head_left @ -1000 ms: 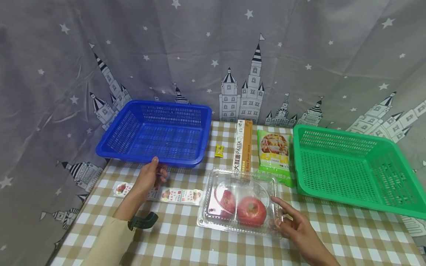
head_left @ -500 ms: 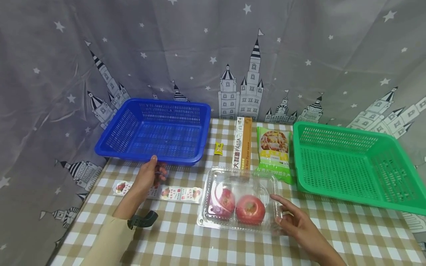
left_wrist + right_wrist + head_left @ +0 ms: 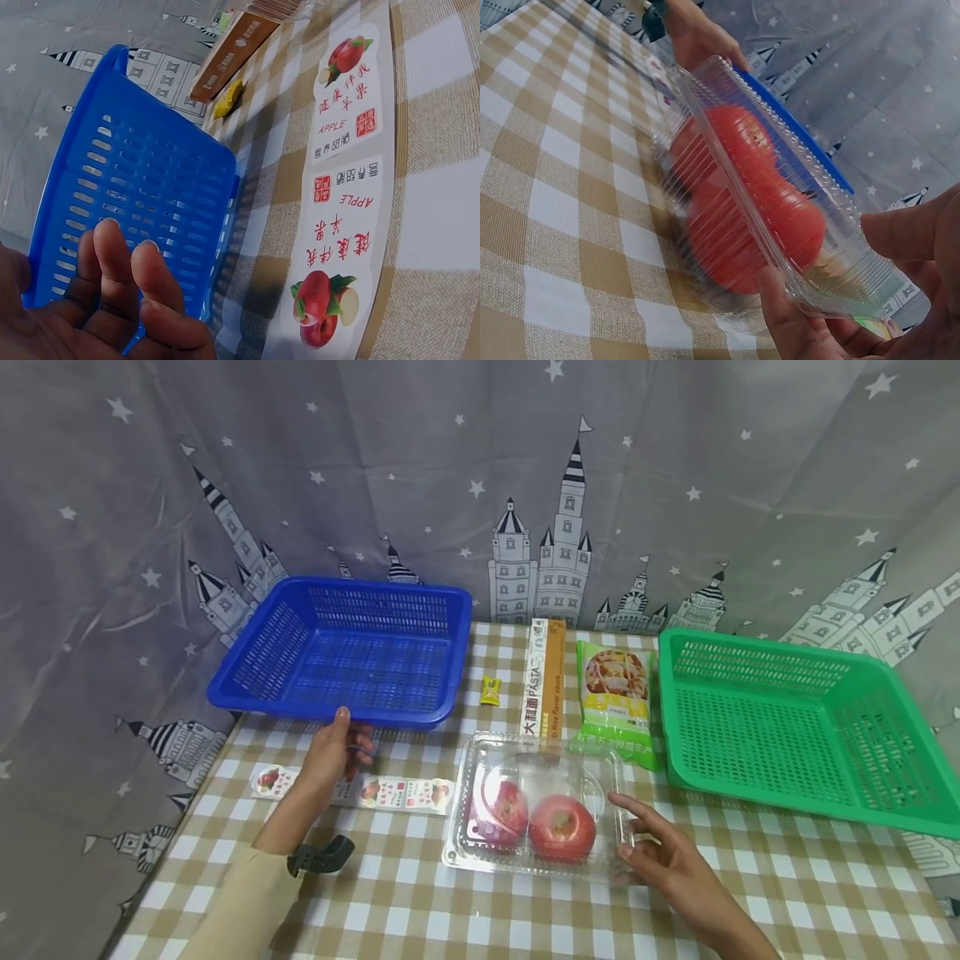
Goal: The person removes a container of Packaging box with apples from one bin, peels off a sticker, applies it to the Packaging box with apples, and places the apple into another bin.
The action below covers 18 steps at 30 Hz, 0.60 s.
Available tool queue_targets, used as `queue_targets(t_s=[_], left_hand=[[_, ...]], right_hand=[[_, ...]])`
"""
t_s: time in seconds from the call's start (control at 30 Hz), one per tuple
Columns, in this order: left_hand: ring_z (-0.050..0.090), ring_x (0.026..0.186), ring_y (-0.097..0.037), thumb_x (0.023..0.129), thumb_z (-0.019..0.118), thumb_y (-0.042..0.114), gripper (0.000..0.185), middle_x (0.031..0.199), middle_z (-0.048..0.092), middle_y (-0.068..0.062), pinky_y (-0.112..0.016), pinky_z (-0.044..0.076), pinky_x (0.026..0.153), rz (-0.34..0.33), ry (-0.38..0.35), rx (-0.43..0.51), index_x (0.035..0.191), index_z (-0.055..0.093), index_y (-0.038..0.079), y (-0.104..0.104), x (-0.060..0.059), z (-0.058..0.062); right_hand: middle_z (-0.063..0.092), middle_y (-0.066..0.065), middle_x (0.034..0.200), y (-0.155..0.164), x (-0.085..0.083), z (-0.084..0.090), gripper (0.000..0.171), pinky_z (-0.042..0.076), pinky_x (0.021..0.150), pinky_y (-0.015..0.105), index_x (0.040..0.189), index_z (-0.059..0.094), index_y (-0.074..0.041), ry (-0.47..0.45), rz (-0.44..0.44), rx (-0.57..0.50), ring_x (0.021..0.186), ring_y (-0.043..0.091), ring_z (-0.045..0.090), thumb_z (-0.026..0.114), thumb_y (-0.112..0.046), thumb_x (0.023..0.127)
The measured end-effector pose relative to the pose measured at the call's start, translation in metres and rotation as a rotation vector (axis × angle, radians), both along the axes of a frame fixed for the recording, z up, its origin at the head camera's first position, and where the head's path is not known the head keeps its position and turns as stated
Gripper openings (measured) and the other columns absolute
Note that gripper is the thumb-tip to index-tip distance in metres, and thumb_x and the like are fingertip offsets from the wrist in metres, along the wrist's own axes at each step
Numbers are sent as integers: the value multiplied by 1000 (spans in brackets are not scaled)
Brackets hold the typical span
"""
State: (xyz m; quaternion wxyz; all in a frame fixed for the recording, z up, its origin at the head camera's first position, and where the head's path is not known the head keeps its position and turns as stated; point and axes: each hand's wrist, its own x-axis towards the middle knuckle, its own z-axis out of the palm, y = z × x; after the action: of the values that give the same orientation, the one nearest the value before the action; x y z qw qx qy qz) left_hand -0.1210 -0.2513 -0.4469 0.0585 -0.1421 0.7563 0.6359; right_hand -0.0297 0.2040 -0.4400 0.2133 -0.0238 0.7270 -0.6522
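Note:
At the front rim of the blue basket (image 3: 375,720), my left hand (image 3: 326,760) has its thumb on the edge and its curled fingers just below. In the left wrist view those fingers (image 3: 112,262) are in front of the slotted basket wall. A clear plastic container (image 3: 480,856) holding red apples (image 3: 562,828) lies on the checked cloth. My right hand (image 3: 667,856) holds the container's right end between thumb and fingers. From the right wrist view, a fingertip (image 3: 774,289) touches the container's rim. A strip of apple labels (image 3: 341,150) lies partly behind my left forearm.
A small yellow packet (image 3: 491,690), a pasta box (image 3: 543,681) and a green-edged food bag (image 3: 617,693) lie behind the container. On the right stands a green basket (image 3: 757,806). A grey curtain (image 3: 420,435) hangs behind the table.
The head view has tilted slightly, so everything sits a little higher in it. Both hands keep their places at the basket and the container.

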Motion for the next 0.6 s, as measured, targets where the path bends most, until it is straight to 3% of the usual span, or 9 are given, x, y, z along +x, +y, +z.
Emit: queue_targets(t_s=[0.2, 0.43, 0.53, 0.6], left_hand=[[57, 62, -11, 107, 19, 47, 64, 76, 59, 1, -29, 40, 50, 10, -3, 6, 113, 54, -5, 1, 2, 1], [57, 63, -10, 109, 22, 35, 59, 74, 59, 2, -29, 45, 56, 27, 71, -39, 104, 59, -11, 1, 4, 9], [57, 64, -12, 110, 21, 33, 61, 75, 59, -3, -30, 47, 60, 10, 76, -91, 101, 60, -13, 2, 5, 12], [58, 66, -17, 109, 21, 34, 64, 77, 61, -7, -31, 48, 63, -7, 71, -175, 100, 61, -14, 3, 7, 16]], right_hand=[[41, 27, 121, -1, 6, 0, 61, 56, 74, 44, 149, 39, -13, 52, -10, -15, 84, 24, 59, 64, -6, 94], [40, 28, 122, -1, 8, 1, 66, 57, 69, 44, 151, 34, -14, 89, -40, -10, 84, 23, 64, 65, -4, 94], [41, 28, 124, -2, 8, 3, 69, 57, 69, 42, 151, 31, -15, 94, -69, 18, 87, 23, 64, 64, -1, 93], [44, 28, 124, -3, 7, 4, 69, 57, 69, 40, 150, 32, -15, 105, -84, 59, 88, 24, 65, 65, 0, 92]])
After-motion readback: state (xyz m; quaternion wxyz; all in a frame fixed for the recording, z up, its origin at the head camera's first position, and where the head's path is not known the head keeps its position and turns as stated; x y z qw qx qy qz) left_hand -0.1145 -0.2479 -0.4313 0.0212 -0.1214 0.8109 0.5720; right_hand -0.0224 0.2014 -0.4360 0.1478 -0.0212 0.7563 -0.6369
